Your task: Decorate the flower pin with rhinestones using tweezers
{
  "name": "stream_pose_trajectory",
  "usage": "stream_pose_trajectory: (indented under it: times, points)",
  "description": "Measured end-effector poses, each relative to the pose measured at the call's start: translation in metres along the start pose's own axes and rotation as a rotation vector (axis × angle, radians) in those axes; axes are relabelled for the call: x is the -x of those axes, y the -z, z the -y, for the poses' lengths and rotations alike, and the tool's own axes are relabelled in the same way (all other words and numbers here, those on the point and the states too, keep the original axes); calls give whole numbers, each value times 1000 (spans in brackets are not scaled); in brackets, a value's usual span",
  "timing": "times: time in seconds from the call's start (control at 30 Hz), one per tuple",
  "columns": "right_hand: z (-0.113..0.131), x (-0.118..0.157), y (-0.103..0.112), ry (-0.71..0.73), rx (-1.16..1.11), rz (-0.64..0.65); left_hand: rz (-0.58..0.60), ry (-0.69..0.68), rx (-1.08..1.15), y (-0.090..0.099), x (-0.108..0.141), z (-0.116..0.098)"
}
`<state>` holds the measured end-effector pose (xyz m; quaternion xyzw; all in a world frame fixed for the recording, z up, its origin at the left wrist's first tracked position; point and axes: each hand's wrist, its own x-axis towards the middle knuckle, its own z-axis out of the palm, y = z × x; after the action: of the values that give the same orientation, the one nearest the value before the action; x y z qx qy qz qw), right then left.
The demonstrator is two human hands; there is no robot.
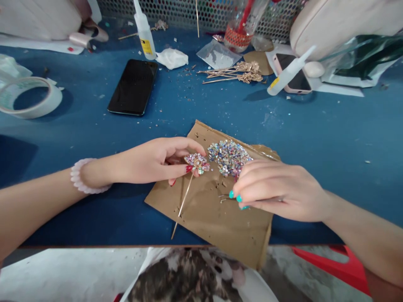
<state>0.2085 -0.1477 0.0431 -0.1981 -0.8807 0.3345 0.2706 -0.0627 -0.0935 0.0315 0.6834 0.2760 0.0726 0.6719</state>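
My left hand [154, 161] pinches the decorated head of a hair stick [197, 161] between thumb and fingers. Pink and iridescent stones cover that head, and its thin gold pin slants down toward the table's front edge. In my right hand [280, 188] is a pair of tweezers [224, 197], closed in by the fingers, with the two tips apart and pointing left over the cardboard [236, 235]. A heap of loose rhinestones [228, 155] lies on this cardboard between both hands. My right fingers partly cover the heap's near right side.
Toward the back lie a black phone [134, 87], a glue bottle [145, 33] and several gold hair sticks [233, 73]. A second glue bottle [289, 71] leans on a pink phone [297, 84]. A tape roll [31, 98] is at left. The cardboard overhangs the table's front edge.
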Motion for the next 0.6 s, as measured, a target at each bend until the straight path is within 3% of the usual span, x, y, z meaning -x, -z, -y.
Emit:
stream_pose_trajectory:
  times: [0.2, 0.6]
  points:
    - [1, 1, -1, 13, 5, 0, 28, -83, -4, 3, 1, 3]
    - [1, 0, -1, 2, -8, -1, 10, -75, -8, 1, 0, 2]
